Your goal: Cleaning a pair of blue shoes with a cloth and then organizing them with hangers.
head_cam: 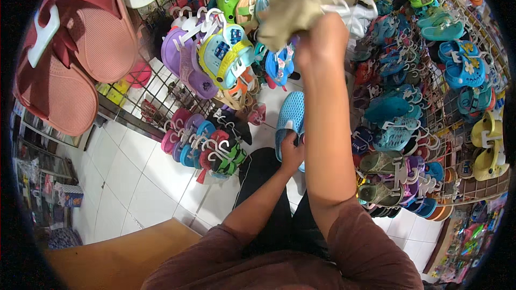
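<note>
My left hand [292, 153] grips a light-blue perforated slip-on shoe [292, 106] by its white plastic hanger, in front of my knees. Part of the shoe is hidden behind my right forearm. Raised and stretched forward, my right hand [324, 42] is closed on a crumpled beige cloth [288, 16], which is blurred. Behind the cloth hang children's sandals, among them a blue pair [279, 66] and green clogs [234, 2]. A yellow and light-blue pair of clogs [225, 56] hangs to the left of the cloth.
Wire racks [479, 191] with many hanging sandals flank me on the right and left. Large pink slides [107, 44] hang close at the upper left. White floor tiles [121, 173] show below. A brown wooden surface [133, 255] lies at the lower left.
</note>
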Motion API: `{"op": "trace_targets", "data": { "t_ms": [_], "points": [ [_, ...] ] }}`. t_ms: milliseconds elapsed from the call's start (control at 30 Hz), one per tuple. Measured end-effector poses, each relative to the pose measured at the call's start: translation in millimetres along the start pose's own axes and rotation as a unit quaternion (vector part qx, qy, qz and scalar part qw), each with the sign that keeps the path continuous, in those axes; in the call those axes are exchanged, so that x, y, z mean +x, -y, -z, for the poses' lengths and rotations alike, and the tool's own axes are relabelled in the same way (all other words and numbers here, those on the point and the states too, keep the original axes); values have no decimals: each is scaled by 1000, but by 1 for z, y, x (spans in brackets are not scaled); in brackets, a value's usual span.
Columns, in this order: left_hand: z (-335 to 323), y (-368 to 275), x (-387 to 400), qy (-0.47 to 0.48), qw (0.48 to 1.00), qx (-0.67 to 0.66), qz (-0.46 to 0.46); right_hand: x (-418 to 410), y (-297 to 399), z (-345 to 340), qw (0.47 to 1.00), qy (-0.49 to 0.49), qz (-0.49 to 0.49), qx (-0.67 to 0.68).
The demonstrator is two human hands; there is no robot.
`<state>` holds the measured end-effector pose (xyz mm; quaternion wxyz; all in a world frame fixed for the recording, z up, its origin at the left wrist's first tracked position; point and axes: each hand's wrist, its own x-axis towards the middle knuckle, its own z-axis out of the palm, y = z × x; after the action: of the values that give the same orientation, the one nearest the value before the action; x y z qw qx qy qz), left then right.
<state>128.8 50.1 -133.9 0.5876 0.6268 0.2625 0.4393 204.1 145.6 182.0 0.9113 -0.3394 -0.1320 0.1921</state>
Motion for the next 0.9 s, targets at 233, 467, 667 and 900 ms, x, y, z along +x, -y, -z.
{"op": "trace_targets", "data": {
  "t_ms": [233, 467, 667, 900],
  "points": [
    [-4, -10, 4, 8, 998, -63, 13, 6, -15, -56, 933, 290, -209, -33],
    [-3, 47, -5, 1, 995, -99, -12, 1, -17, -67, 907, 302, -287, 51],
    [-7, 24, -2, 5, 994, 71, -83, 15, -8, -68, 892, 314, -325, 1],
    [-6, 26, 1, 7, 994, 80, -73, 38, -9, -60, 872, 317, -370, 55]
  ]
}}
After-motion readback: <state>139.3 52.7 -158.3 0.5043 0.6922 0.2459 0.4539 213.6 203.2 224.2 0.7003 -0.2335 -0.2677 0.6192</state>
